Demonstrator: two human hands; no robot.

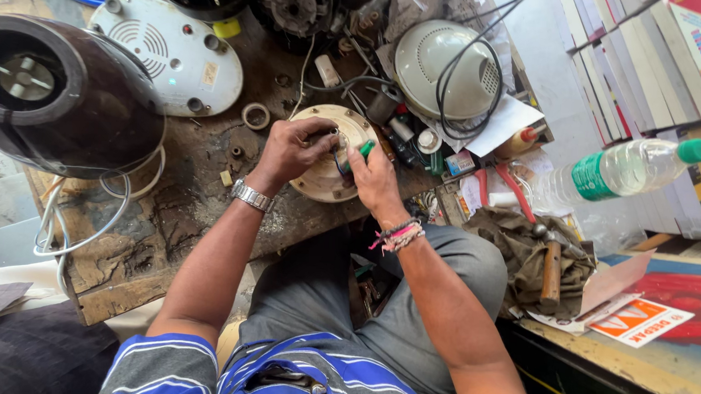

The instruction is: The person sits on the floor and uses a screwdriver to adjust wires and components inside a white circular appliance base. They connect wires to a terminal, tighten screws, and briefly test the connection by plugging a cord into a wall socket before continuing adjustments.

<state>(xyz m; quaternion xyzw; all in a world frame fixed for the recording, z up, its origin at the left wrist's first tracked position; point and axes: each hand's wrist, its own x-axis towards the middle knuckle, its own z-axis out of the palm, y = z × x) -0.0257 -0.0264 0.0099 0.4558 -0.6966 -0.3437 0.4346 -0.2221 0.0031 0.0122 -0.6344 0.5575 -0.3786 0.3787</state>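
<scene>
A round beige disc-shaped part (pixel 329 180) lies on the worn wooden bench (pixel 198 197) in front of me. My left hand (pixel 293 148), with a metal watch at the wrist, rests on top of the disc with fingers bent over its middle. My right hand (pixel 374 174), with thread bracelets at the wrist, grips a green-handled tool (pixel 364 149) and holds it to the disc's centre. Blue wire runs between both hands there. The tool's tip is hidden by my fingers.
A dark appliance body (pixel 60 94) stands at the left, a white round base (pixel 174 52) behind it. A domed beige cover with black cord (pixel 445 66) lies at the back. A plastic water bottle (pixel 620 167), hammer (pixel 551 267), rag and stacked books are at the right.
</scene>
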